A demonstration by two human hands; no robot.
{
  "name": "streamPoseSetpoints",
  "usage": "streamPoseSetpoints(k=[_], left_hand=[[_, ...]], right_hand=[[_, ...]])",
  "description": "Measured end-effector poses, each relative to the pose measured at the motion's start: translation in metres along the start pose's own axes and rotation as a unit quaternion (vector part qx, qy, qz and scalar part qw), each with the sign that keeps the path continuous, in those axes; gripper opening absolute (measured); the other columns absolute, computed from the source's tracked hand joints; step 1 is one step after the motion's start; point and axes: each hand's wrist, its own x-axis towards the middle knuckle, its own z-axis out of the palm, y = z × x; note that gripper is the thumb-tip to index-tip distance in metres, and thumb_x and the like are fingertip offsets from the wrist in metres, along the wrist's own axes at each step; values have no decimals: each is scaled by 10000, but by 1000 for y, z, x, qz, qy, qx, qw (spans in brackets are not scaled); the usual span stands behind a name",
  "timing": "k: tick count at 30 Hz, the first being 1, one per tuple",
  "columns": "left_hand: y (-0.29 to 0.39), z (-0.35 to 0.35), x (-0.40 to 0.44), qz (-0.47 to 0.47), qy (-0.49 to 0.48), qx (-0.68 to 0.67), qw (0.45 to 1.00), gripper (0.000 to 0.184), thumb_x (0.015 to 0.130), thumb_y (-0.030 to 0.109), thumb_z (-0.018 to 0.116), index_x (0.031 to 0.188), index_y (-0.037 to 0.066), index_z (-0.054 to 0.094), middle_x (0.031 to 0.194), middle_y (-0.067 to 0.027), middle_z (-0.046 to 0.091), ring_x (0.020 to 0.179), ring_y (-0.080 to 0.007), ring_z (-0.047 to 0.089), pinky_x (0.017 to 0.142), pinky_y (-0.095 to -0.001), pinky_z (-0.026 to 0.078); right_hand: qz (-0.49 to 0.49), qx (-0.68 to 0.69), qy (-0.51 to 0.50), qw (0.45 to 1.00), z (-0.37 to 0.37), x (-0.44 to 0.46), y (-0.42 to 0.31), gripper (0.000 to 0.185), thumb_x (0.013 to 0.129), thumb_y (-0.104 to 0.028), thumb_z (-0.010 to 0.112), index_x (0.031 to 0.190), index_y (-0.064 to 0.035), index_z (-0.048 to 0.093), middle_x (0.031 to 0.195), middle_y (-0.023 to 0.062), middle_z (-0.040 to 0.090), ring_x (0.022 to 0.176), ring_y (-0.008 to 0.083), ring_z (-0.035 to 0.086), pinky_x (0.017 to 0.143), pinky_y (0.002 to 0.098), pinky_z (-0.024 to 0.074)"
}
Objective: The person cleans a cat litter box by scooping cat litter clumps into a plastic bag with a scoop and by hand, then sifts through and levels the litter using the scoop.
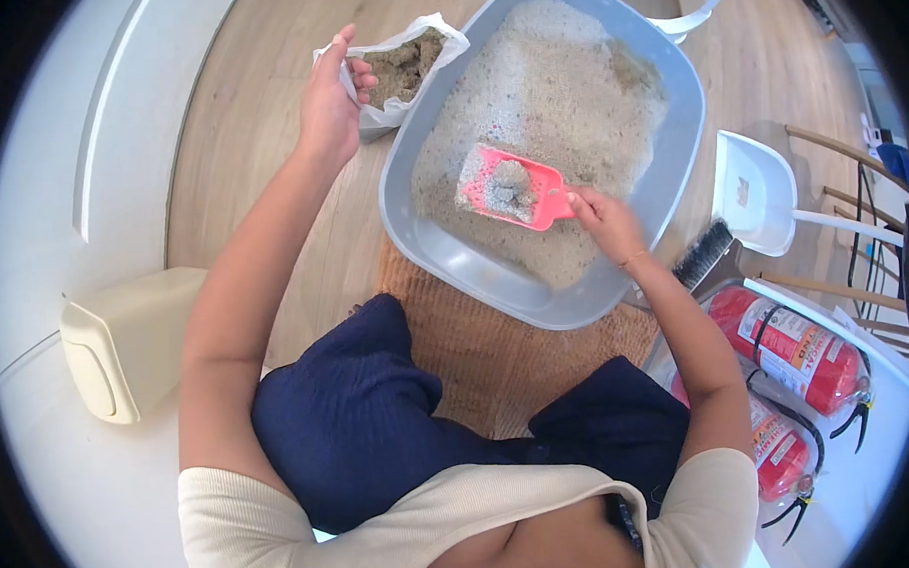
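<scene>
My right hand (605, 224) is closed round the handle of a pink litter scoop (549, 203), which is over the sand in a grey litter box (397, 201). Grey clumps (511, 185) and loose litter lie in the scoop. Litter (558, 90) covers most of the box floor, with a darker damp patch at the far right. At the box's left side, my left hand (334, 100) grips the rim of a white bag (454, 46) with its fingers curled. Brown clumped litter (407, 67) fills that bag.
A brush (704, 253) and a white dustpan (755, 193) lie right of the box. Two red fire extinguishers (792, 347) are at lower right. A cream bin (131, 345) lies at left, near a white door (59, 148). An orange-brown mat (497, 368) is under my knees.
</scene>
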Motion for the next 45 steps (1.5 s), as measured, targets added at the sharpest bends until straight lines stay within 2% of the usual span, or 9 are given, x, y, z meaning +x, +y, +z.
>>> streamPoseSetpoints(k=[17, 20, 26, 28, 30, 34, 37, 40, 45], left_hand=[[6, -6, -7, 4, -8, -37, 999, 403, 934, 270, 425, 1270, 48, 442, 760, 9, 481, 667, -81, 479, 598, -227, 382], [11, -15, -16, 19, -2, 52, 998, 420, 918, 238, 448, 1276, 19, 431, 707, 12, 473, 644, -80, 481, 630, -231, 404], [4, -41, -22, 26, -49, 196, 979, 536, 904, 280, 489, 1339, -3, 355, 605, 25, 438, 548, -65, 459, 518, -202, 393], [7, -36, -32, 9, -45, 231, 972, 554, 954, 329, 381, 1389, 9, 258, 642, 16, 401, 556, -62, 416, 589, -230, 447], [8, -39, -35, 21, -58, 242, 968, 567, 961, 363, 349, 1403, 30, 229, 650, 15, 401, 555, -65, 418, 598, -224, 450], [9, -45, -38, 35, -100, 258, 960, 591, 967, 426, 290, 1423, 66, 185, 673, 9, 415, 562, -79, 425, 635, -236, 469], [9, -37, -37, 27, -100, 212, 972, 603, 963, 443, 294, 1422, 68, 190, 671, 3, 420, 573, -88, 432, 664, -263, 478], [11, -34, -30, 27, -103, 194, 975, 619, 957, 463, 303, 1422, 70, 190, 673, 0, 422, 573, -91, 430, 701, -291, 485], [13, -27, -23, 16, -103, 142, 984, 636, 950, 477, 317, 1423, 72, 188, 677, 1, 426, 579, -96, 429, 718, -300, 484]], right_hand=[[-44, -84, 9, 995, -35, 0, -18, 358, 890, -439, 450, 1095, -202, 623, 838, 112, 655, 787, 308, 626, 683, 371, 486], [-49, -47, 6, 998, -41, 3, -26, 357, 893, -433, 444, 1091, -197, 624, 843, 109, 653, 799, 307, 621, 692, 380, 482], [-84, -60, 1, 995, -74, 16, -93, 384, 903, -442, 405, 1067, -170, 621, 885, 123, 646, 830, 315, 608, 727, 399, 466], [-89, -77, 8, 993, -81, 28, -117, 400, 906, -446, 389, 1062, -158, 619, 914, 130, 643, 848, 321, 603, 742, 408, 460], [-134, -126, 47, 982, -87, 43, -139, 408, 907, -428, 391, 1035, -119, 624, 718, 101, 608, 679, 234, 603, 665, 351, 460], [-127, -192, 23, 973, -88, 90, -177, 405, 903, -408, 374, 1014, -105, 618, 851, 143, 636, 815, 304, 613, 729, 393, 465], [-64, -297, -4, 953, -81, 106, -220, 392, 901, -363, 383, 1015, -75, 623, 969, 166, 634, 920, 329, 604, 786, 411, 465], [-105, -397, -34, 911, -78, 99, -270, 362, 883, -324, 427, 975, -53, 649, 993, 144, 644, 930, 308, 617, 778, 405, 482], [-198, -546, 38, 813, -68, 95, -295, 198, 813, -195, 538, 888, -97, 694, 882, 85, 675, 836, 225, 653, 686, 356, 513]])
